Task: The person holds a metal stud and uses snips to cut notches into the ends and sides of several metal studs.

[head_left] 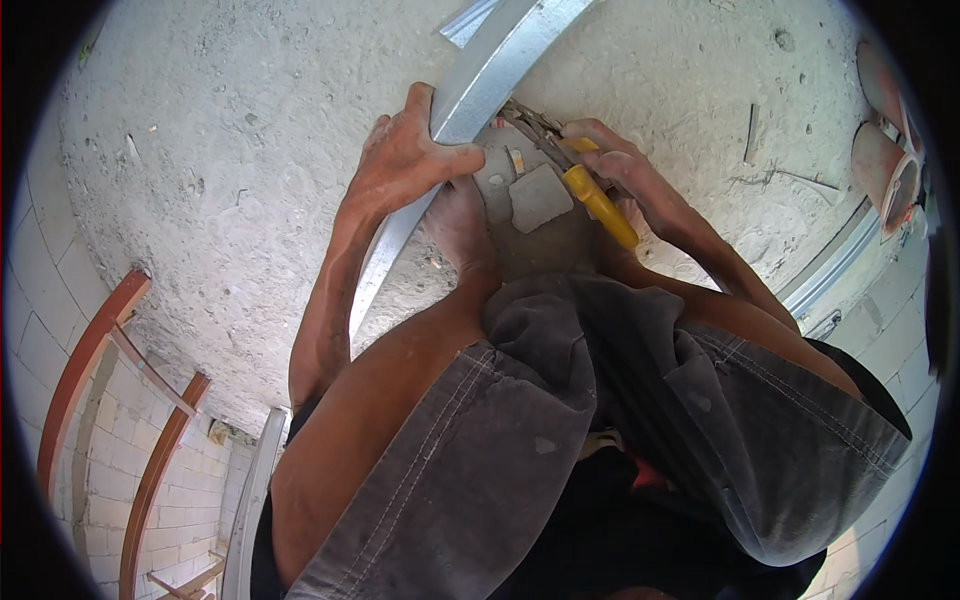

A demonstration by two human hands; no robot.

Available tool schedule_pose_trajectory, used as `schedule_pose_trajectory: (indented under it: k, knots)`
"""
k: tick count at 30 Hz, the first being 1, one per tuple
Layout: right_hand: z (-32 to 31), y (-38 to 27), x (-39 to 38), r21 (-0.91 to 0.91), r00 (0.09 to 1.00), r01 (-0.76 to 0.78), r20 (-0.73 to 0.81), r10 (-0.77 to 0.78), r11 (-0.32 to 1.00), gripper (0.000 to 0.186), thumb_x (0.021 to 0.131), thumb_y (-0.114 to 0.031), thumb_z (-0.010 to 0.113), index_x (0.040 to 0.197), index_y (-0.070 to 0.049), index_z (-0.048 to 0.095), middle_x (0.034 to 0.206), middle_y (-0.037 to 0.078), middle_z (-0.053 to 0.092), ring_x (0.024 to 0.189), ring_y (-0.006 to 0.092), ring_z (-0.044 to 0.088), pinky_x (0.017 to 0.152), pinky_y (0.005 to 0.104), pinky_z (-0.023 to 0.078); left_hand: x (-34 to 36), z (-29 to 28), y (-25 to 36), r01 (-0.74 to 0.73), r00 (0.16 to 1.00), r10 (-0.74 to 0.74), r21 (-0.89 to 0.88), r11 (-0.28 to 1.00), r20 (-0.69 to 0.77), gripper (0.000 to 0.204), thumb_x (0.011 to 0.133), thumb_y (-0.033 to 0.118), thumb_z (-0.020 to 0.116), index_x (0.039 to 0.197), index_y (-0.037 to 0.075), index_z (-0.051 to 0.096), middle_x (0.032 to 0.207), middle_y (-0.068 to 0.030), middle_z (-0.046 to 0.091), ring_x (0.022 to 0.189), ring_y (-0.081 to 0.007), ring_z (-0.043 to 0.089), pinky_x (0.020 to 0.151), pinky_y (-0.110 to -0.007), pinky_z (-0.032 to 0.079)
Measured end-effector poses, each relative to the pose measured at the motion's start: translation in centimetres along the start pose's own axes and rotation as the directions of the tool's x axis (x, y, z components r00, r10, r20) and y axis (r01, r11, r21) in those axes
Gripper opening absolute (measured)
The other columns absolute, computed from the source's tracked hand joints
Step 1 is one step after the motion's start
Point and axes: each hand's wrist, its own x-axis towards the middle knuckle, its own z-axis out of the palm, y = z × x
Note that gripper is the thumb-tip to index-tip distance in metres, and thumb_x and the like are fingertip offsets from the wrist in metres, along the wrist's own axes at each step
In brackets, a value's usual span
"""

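My left hand [405,165] is closed around a long galvanized metal profile [490,72], thumb on its near side. The profile slants from the top of the view down past my left forearm. My right hand [640,180] grips tin snips [598,203] with yellow handles; one handle hangs apart from the other, so they look spread. The dark jaws of the snips point up and left, close to the profile's right edge. Whether they touch the metal I cannot tell. Below them, between my feet, lies a flat grey broken piece [541,198].
Dusty rough concrete floor [240,140] surrounds me. Reddish-brown steel bars [165,470] and a block wall [60,230] stand at left. Reddish pots [882,170] and more metal profiles [830,260] lie at right. Another metal piece [465,22] lies behind the held profile.
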Motion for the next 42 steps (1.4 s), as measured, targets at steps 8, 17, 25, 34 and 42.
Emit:
schedule_pose_trajectory:
  k: [8, 17, 25, 34, 42]
  knots:
    - [0.5, -2.1, -2.8, -0.136, 0.998, -0.044, 0.039, 0.050, 0.990, 0.065, 0.080, -0.032, 0.045, 0.139, -0.008, 0.033, 0.102, 0.015, 0.058, 0.080, 0.0224, 0.059, 0.069, 0.0336, 0.049, -0.2, 0.0, -0.3, -0.037, 0.999, 0.037, -0.059, 0.998, -0.005, 0.085, 0.056, 0.038, 0.071, 0.126, -0.003, 0.044, 0.101, -0.0285, 0.063, 0.098, -0.0390, 0.062, 0.085, -0.046, 0.050]
    - [1.0, 0.5, -1.3, -0.676, 0.969, 0.123, -0.077, -0.235, 0.727, 0.056, 0.077, -0.017, 0.050, 0.132, -0.006, 0.041, 0.089, 0.026, 0.059, 0.075, 0.0429, 0.059, 0.072, 0.0468, 0.046, -0.4, -0.4, 0.5, -0.052, 0.999, 0.052, -0.080, 0.995, 0.005, 0.083, 0.054, 0.037, 0.071, 0.122, -0.003, 0.047, 0.097, -0.0290, 0.064, 0.090, -0.0393, 0.067, 0.082, -0.043, 0.053]
    - [0.6, 1.6, -0.4, -0.799, 0.959, -0.033, -0.195, -0.206, 0.601, 0.056, 0.074, -0.013, 0.052, 0.128, -0.008, 0.040, 0.085, 0.027, 0.060, 0.082, 0.0465, 0.058, 0.078, 0.0506, 0.045, -1.0, -0.1, 1.6, -0.125, 0.991, 0.122, -0.058, 0.991, -0.052, 0.081, 0.055, 0.039, 0.071, 0.119, -0.004, 0.047, 0.096, -0.0283, 0.064, 0.090, -0.0402, 0.066, 0.083, -0.045, 0.052]
    - [1.0, 4.8, 1.1, -0.837, 0.801, 0.080, -0.269, -0.534, 0.541, 0.055, 0.072, -0.016, 0.056, 0.123, -0.002, 0.039, 0.124, 0.025, 0.048, 0.115, 0.0413, 0.049, 0.091, 0.0536, 0.041, -1.0, -0.2, 1.7, -0.111, 0.993, 0.109, -0.054, 0.992, -0.033, 0.078, 0.059, 0.039, 0.071, 0.119, -0.005, 0.044, 0.096, -0.0272, 0.064, 0.093, -0.0373, 0.065, 0.085, -0.043, 0.050]
    - [1.1, 4.6, 1.1, -0.654, 0.910, 0.075, -0.264, -0.321, 0.753, 0.067, 0.073, -0.014, 0.057, 0.136, -0.007, 0.035, 0.118, 0.030, 0.056, 0.110, 0.0469, 0.053, 0.096, 0.0523, 0.040, -1.5, -0.2, 2.0, -0.110, 0.994, 0.109, -0.041, 0.993, -0.019, 0.082, 0.061, 0.037, 0.071, 0.124, -0.005, 0.040, 0.100, -0.0275, 0.063, 0.095, -0.0378, 0.064, 0.087, -0.044, 0.049]
